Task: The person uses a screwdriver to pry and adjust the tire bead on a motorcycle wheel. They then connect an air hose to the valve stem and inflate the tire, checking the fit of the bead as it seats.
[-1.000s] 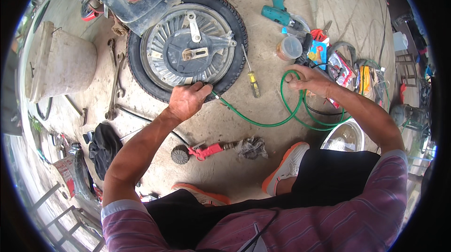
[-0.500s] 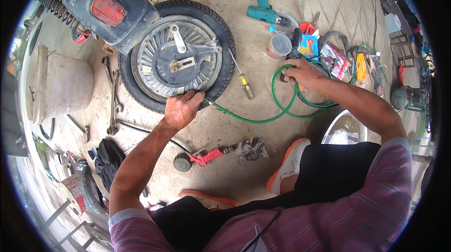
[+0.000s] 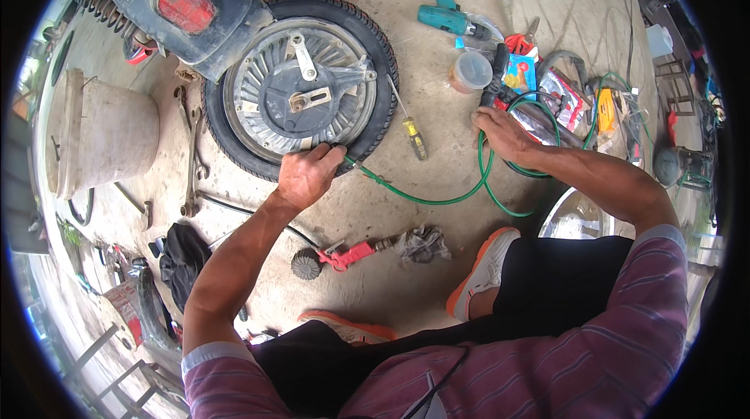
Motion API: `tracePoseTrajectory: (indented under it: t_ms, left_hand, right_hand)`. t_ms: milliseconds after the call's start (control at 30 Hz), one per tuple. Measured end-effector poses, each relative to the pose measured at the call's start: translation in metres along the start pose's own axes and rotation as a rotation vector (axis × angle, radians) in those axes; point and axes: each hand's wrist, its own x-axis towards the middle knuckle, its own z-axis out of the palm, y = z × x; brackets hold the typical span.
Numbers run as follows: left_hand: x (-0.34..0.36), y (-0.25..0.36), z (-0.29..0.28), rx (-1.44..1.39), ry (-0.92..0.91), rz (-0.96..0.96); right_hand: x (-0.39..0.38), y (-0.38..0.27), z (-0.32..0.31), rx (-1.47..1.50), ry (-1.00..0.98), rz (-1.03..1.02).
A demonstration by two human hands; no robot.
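Hose loop (image 3: 486, 181) narrower than before

The concrete floor (image 3: 453, 138) carries the following. Toward its far edge: one teal drill (image 3: 443, 19), with a clear jar (image 3: 472, 72) on the near side. Toward its left edge: one off-white bucket (image 3: 117, 130), then two metal wrenches (image 3: 191, 165) alongside. Mid-floor: one yellow-handled screwdriver (image 3: 416, 139). Toward its near edge: one red hand tool (image 3: 349, 256) beside a crumpled grey rag (image 3: 424, 245).
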Motion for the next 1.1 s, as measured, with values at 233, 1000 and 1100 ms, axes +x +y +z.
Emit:
tracePoseTrajectory:
  t_ms: [233,1000,1100]
  left_hand:
    - [0.003,0.001,0.003,-0.007,0.019,0.005]
    - [0.000,0.000,0.004,0.005,0.019,-0.011]
    - [-0.002,-0.002,0.005,0.005,0.019,-0.013]
  right_hand:
    - [0.006,0.014,0.011,-0.064,-0.122,0.085]
    - [0.087,-0.059,0.005,0.309,-0.043,0.158]
    - [0.086,-0.064,0.010,0.235,-0.036,0.162]
